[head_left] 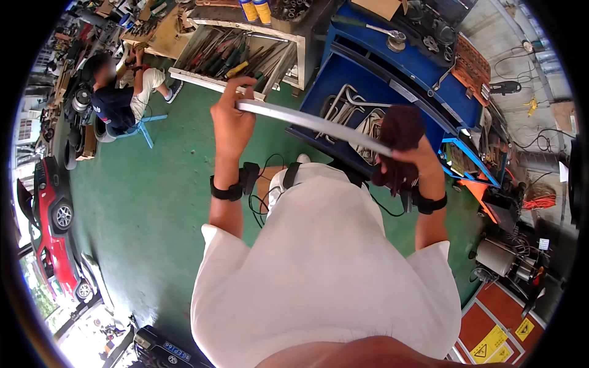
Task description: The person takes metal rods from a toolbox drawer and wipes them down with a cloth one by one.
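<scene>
A long, slightly curved silver metal bar (313,122) is held up in front of my body, spanning both hands. My left hand (232,122) is closed around its left end, with the index finger pointing up. At the other end, my right hand (423,161) is closed on a dark maroon cloth (402,127) and the bar's tip. The cloth bunches above and hangs below the fingers, hiding part of the grip. Beneath the bar, an open blue drawer (325,80) holds several bent metal rods (348,101).
An open white drawer (202,81) full of screwdrivers and files lies beyond my left hand. A blue tool cabinet (368,46) stands ahead. On a blue stool (146,130) at left sits another person (119,98). A red car (55,227) is farther left, an orange-red cabinet (497,319) behind right.
</scene>
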Available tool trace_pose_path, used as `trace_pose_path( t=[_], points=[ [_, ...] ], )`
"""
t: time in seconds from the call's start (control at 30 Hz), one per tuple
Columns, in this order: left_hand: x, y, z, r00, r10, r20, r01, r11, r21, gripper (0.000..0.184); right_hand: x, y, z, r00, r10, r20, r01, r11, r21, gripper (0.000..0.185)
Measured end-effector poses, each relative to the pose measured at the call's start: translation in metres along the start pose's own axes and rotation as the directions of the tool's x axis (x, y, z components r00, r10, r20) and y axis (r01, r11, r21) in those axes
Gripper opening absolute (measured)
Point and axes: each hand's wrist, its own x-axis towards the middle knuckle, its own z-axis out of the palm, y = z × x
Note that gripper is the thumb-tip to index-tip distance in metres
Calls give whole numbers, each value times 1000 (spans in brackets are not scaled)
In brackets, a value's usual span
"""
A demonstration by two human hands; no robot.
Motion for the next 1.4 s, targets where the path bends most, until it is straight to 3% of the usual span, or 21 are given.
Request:
trace_pose_path(
  t=[0.07, 0.13, 0.2, 0.27, 0.33, 0.43, 0.53, 0.6, 0.63, 0.67, 0.7, 0.77, 0.8, 0.83, 0.93, 1.0, 1.07, 1.2, 1.23, 1.27, 1.4],
  points=[
    [-9, -33, 12, 995, -47, 89, 52, 997, -54, 16, -5, -5, 5, 991, -71, -115, 80, 994, 78, 68],
    [-19, -44, 24, 838, -350, 419, 466, 858, -215, 25, -5, -11, 16, 939, -148, -310, 220, 952, 212, 61],
    [-33, -40, 30, 761, -415, 498, 581, 778, -239, 33, 2, -9, 15, 910, -233, -344, 292, 947, 132, 59],
    [-37, -31, 28, 641, -469, 607, 742, 581, -334, 33, 11, -1, 10, 727, -491, -480, 534, 844, -54, 56],
    [-42, -36, 28, 617, -421, 665, 752, 566, -339, 28, 15, -2, 18, 596, -614, -517, 629, 758, -174, 50],
    [-49, -26, 24, 515, -433, 740, 829, 470, -302, 27, 30, -13, 55, 378, -751, -542, 793, 565, -229, 33],
    [-58, -23, 27, 399, -430, 810, 896, 372, -243, 29, 43, -11, 54, 241, -934, -263, 799, 345, -492, 31],
    [-63, -18, 26, 376, -257, 890, 882, 394, -258, 32, 40, -19, 42, 316, -948, 38, 669, 194, -718, 36],
    [-66, -15, 26, 368, -267, 891, 889, 382, -252, 32, 38, -21, 45, 391, -920, -14, 705, 310, -639, 38],
    [-64, -14, 28, 332, -251, 909, 934, 225, -279, 37, 41, -25, 44, 402, -916, -6, 755, 336, -563, 39],
    [-63, -15, 30, 303, -228, 925, 953, 64, -296, 44, 46, -31, 44, 403, -915, 5, 835, 365, -413, 40],
    [-57, -24, 37, 277, -235, 932, 961, 51, -273, 45, 59, -30, 42, 392, -919, 38, 915, 385, -123, 43],
    [-54, -24, 41, 266, -226, 937, 964, 52, -261, 46, 69, -30, 40, 351, -936, 36, 923, 352, 159, 43],
    [-51, -21, 42, 245, -310, 918, 965, -12, -262, 41, 72, -28, 41, 346, -937, 43, 926, 349, 147, 44],
    [-46, -13, 39, 252, -278, 927, 965, -3, -263, 41, 71, -26, 50, 367, -928, 61, 918, 372, 139, 47],
    [-44, -6, 44, 226, -228, 947, 970, -36, -240, 41, 73, -24, 58, 391, -891, 230, 906, 416, 71, 47],
    [-43, 10, 49, 209, -173, 962, 973, -58, -222, 42, 81, -6, 62, 469, -855, 222, 869, 491, 54, 35],
    [-45, 32, 58, 269, -208, 940, 955, -67, -288, 43, 91, 37, 74, 626, -771, 118, 775, 632, 18, 24],
    [-47, 42, 58, 366, -286, 886, 925, 5, -380, 45, 92, 42, 76, 659, -748, 82, 751, 661, -13, 22],
    [-48, 50, 58, 458, -356, 814, 884, 85, -460, 48, 90, 43, 77, 662, -745, 83, 748, 663, -11, 22],
    [-44, 59, 63, 596, -325, 735, 803, 208, -559, 51, 82, 38, 71, 596, -799, 71, 802, 589, -101, 18]
  ],
)
